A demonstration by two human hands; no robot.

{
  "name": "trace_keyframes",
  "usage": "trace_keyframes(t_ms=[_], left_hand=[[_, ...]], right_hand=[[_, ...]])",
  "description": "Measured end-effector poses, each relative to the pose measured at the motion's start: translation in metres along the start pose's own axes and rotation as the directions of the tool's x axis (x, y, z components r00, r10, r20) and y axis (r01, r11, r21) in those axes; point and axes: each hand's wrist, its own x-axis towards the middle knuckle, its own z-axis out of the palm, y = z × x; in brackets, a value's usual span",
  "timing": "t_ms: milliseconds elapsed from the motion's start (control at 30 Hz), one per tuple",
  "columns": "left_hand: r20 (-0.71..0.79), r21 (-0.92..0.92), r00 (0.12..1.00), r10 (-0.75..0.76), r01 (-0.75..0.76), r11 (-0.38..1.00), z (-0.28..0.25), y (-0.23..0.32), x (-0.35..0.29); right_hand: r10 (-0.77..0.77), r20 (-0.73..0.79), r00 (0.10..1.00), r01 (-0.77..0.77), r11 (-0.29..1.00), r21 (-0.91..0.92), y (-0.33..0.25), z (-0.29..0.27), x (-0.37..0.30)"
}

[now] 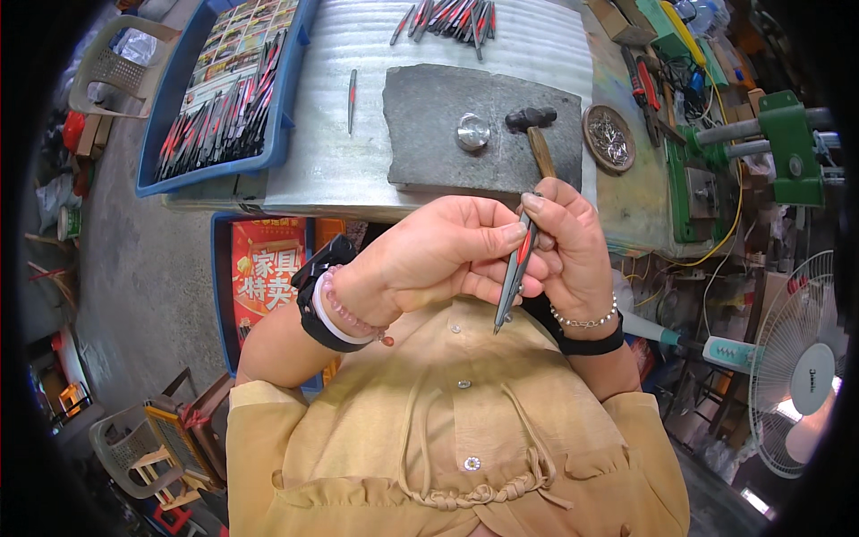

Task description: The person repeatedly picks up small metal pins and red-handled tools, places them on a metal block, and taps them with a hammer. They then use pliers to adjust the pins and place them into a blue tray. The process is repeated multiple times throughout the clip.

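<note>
In front of my chest, both hands hold a slim grey-and-red pointed tool [512, 285], its tip slanting down toward my shirt. My left hand [452, 255] pinches it from the left with thumb and fingers. At its upper end, the thumb and fingers of my right hand [573, 242] are closed on it. Its exact kind I cannot make out. Just beyond my hands lies a dark stone slab [429, 148], bearing a round shiny metal block [472, 132] and a hammer [532, 119] with a wooden handle. One similar slim tool [352, 100] lies apart, left of the slab.
A blue crate [224, 166] at the far left holds many similar tools. More of them form a pile [447, 20] at the back. Right of the slab stand a round dish [610, 139] of small metal pieces, red-handled pliers [642, 89], a green clamp-like machine [787, 152] and a fan [796, 371].
</note>
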Motion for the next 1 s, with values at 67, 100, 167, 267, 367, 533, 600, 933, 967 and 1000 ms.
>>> trace_keyframes(t_ms=[67,100,167,267,367,533,600,933,967,1000], left_hand=[[0.011,0.01,1.0,-0.005,0.005,1.0,0.0,0.0,0.001],[0.019,0.01,1.0,-0.006,0.006,1.0,0.0,0.0,0.001],[0.027,0.014,1.0,-0.01,0.009,1.0,-0.001,-0.001,0.002],[0.105,0.005,0.994,-0.028,0.027,1.0,-0.003,-0.001,0.005],[0.095,0.019,0.994,-0.046,0.045,0.999,-0.005,-0.002,0.009],[0.103,-0.023,0.993,-0.063,0.066,0.998,-0.006,-0.004,0.019],[0.096,-0.026,0.993,-0.071,0.074,0.997,-0.006,-0.005,0.022],[-0.013,-0.018,0.996,-0.085,0.085,0.996,0.007,-0.001,0.029],[-0.038,0.0,0.996,-0.08,0.08,0.997,0.009,-0.001,0.028],[-0.044,0.018,0.997,-0.071,0.072,0.997,0.012,-0.002,0.027]], right_hand=[[-0.018,-0.003,1.0,0.018,1.0,-0.003,0.0,0.001,-0.002],[-0.028,-0.004,1.0,0.028,1.0,-0.005,0.0,0.001,-0.003],[-0.045,-0.014,0.999,0.045,0.999,-0.009,0.001,0.001,-0.005],[-0.065,-0.033,0.997,0.064,0.998,-0.025,0.001,-0.001,-0.007],[-0.075,-0.041,0.996,0.075,0.997,-0.019,0.003,-0.004,-0.007],[-0.073,-0.055,0.996,0.074,0.997,0.015,0.003,-0.013,-0.005],[-0.066,-0.057,0.996,0.068,0.997,0.034,0.002,-0.016,-0.004],[-0.06,-0.051,0.997,0.061,0.998,0.035,-0.002,-0.025,0.0],[-0.055,-0.052,0.997,0.055,0.998,0.015,-0.003,-0.026,-0.001],[-0.052,-0.044,0.998,0.052,0.999,-0.006,-0.005,-0.026,-0.002]])
